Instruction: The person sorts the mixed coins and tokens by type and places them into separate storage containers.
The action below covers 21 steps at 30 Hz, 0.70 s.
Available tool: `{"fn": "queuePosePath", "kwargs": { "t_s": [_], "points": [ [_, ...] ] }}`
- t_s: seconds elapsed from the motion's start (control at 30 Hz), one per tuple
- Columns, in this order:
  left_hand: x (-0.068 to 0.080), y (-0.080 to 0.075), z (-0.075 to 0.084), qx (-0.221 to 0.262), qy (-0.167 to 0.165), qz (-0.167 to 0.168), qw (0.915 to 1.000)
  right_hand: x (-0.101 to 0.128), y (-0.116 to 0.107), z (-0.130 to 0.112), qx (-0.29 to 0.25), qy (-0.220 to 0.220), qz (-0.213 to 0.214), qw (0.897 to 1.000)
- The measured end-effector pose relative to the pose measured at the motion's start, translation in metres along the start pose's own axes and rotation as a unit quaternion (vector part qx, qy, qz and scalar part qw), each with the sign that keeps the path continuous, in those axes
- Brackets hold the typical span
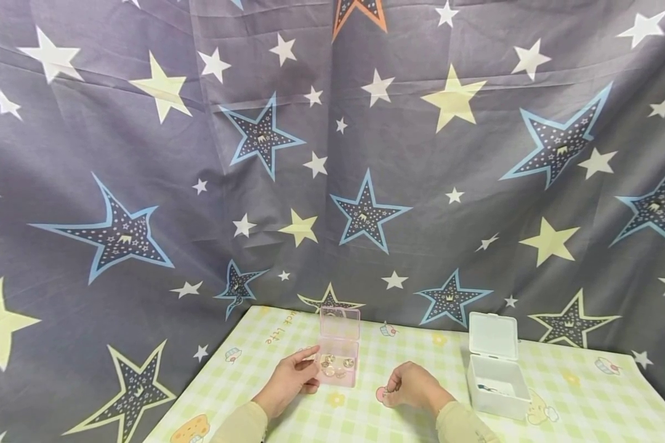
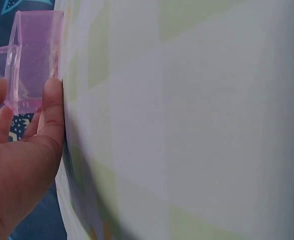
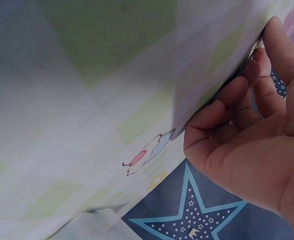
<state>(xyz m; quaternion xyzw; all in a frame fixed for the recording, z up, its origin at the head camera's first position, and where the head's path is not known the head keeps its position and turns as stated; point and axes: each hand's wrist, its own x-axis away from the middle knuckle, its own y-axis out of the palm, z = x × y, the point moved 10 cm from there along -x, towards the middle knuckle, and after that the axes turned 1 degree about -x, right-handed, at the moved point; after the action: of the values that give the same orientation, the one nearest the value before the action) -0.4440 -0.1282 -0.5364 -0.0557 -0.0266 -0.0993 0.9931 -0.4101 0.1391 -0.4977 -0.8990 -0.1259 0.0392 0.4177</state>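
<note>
A clear pink plastic box stands with its lid up, and several small gold-coloured trinkets lie in it. My left hand touches the left side of this box, its fingers fairly straight; in the left wrist view the fingertips lie against the pink wall. Right of the box, low over the tablecloth, my right hand pinches a small shiny metal piece between thumb and fingertips. Its shape is mostly hidden. A pink round spot shows beside those fingertips; I cannot tell whether it is printed or loose.
To the right stands a white box, lid raised, with a small dark item inside. The table wears a green-and-white checked cloth with printed pictures. Behind it hangs a grey curtain with stars.
</note>
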Motion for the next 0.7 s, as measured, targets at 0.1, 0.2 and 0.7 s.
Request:
{"fn": "queuePosePath", "kwargs": {
  "t_s": [0.1,0.2,0.7],
  "points": [
    [0.0002,0.0000,-0.0003,0.000,-0.001,0.000,1.0000,0.0001,0.0002,-0.0012,-0.003,-0.003,-0.001,1.000],
    [0.0010,0.0003,-0.0001,0.000,-0.001,-0.001,1.0000,0.0006,0.0005,-0.0027,-0.009,-0.008,-0.002,1.000],
    [0.0010,0.0002,0.0010,-0.001,-0.004,0.001,1.0000,0.0041,-0.0014,-0.0047,-0.002,-0.029,0.011,1.000]
  ]
}}
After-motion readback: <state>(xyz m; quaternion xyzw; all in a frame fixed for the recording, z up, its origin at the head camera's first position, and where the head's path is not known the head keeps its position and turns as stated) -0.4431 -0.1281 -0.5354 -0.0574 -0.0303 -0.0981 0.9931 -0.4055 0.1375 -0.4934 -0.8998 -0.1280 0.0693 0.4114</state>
